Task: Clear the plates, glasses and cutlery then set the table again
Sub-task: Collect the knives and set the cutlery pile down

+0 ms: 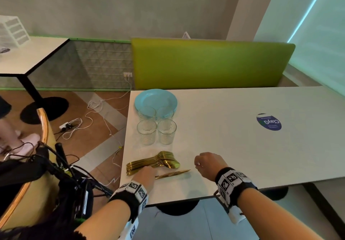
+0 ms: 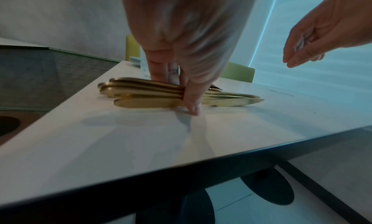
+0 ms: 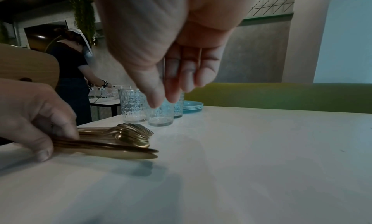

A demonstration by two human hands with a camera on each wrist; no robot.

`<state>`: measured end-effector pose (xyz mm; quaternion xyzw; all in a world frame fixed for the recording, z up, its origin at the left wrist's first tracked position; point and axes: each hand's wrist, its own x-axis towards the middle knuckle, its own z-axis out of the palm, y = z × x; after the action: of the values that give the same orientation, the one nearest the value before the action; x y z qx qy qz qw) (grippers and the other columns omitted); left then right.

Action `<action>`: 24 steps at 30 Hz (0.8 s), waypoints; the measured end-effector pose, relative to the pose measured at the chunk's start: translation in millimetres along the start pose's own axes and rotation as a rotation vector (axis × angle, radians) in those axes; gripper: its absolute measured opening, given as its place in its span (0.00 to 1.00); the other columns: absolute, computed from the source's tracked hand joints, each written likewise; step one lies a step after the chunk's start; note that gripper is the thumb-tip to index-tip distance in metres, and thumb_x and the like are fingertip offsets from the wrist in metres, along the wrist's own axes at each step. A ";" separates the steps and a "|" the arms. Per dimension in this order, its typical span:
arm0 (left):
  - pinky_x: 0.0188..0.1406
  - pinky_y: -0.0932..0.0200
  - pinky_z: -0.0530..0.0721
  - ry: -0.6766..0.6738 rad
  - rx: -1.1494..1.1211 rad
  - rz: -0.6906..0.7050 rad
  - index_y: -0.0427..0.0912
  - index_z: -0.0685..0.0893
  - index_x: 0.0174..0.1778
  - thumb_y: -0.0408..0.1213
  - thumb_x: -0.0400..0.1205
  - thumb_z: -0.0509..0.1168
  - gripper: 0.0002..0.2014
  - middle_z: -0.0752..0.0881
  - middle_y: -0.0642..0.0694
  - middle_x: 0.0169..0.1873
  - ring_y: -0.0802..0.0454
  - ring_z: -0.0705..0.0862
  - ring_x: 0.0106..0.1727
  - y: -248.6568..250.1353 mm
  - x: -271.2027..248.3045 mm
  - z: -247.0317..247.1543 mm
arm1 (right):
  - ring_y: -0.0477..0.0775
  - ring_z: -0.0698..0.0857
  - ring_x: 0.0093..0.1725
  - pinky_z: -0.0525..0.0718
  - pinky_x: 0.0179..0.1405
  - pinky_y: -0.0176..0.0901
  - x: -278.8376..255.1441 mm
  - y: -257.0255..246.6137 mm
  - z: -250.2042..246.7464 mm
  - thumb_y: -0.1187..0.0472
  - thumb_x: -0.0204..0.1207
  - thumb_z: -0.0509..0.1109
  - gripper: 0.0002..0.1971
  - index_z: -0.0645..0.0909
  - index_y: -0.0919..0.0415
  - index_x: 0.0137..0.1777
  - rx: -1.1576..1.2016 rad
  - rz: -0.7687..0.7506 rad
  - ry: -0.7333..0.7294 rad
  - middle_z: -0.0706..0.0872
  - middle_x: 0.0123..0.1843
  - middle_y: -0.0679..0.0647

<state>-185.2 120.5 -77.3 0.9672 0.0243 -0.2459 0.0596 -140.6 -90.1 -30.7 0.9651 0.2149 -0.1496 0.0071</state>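
Observation:
A pile of gold cutlery (image 1: 162, 162) (image 2: 145, 97) (image 3: 120, 141) lies near the front left corner of the white table (image 1: 242, 137). My left hand (image 1: 146, 174) (image 2: 178, 95) (image 3: 40, 124) grips the handles, fingers on the far side and thumb on the near side. My right hand (image 1: 207, 163) (image 2: 314, 41) (image 3: 171, 95) hovers just right of the pile with loosely bent fingers, holding nothing. Behind the cutlery stand several patterned glasses (image 1: 156, 129) (image 3: 132, 106). A stack of light blue plates (image 1: 155, 99) (image 3: 191, 106) sits beyond them at the far left edge.
A green bench back (image 1: 211, 64) runs along the table's far side. A round blue sticker (image 1: 268, 122) marks the tabletop at the right. A wooden chair (image 1: 22, 183) and floor cables (image 1: 74, 126) lie to the left. Another person (image 3: 70, 68) stands at a farther table.

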 end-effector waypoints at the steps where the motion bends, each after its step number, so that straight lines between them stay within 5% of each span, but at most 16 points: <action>1: 0.63 0.59 0.78 -0.002 0.014 0.016 0.34 0.77 0.70 0.28 0.85 0.55 0.18 0.83 0.39 0.65 0.43 0.82 0.67 -1.2 -0.4 0.4 | 0.57 0.81 0.63 0.79 0.60 0.47 -0.7 0.7 0.3 0.57 0.83 0.56 0.15 0.80 0.55 0.63 -0.001 0.006 0.001 0.83 0.63 0.54; 18: 0.66 0.55 0.79 -0.099 0.049 0.052 0.34 0.79 0.68 0.28 0.84 0.55 0.17 0.82 0.38 0.64 0.40 0.82 0.66 -19.8 6.7 1.6 | 0.55 0.81 0.63 0.79 0.60 0.45 -9.1 -5.0 -3.1 0.55 0.83 0.57 0.15 0.80 0.54 0.64 -0.002 0.022 0.009 0.83 0.62 0.52; 24: 0.65 0.50 0.78 0.017 0.072 0.054 0.37 0.76 0.69 0.37 0.84 0.58 0.17 0.79 0.40 0.65 0.42 0.77 0.68 -24.8 6.2 6.6 | 0.55 0.81 0.63 0.78 0.59 0.45 -10.4 -11.8 -4.3 0.55 0.83 0.57 0.15 0.80 0.55 0.63 -0.016 0.028 0.001 0.83 0.62 0.53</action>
<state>-184.7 144.4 -88.6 0.9710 -0.0100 -0.2367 0.0310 -153.2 -83.4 -22.9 0.9680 0.2025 -0.1475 0.0166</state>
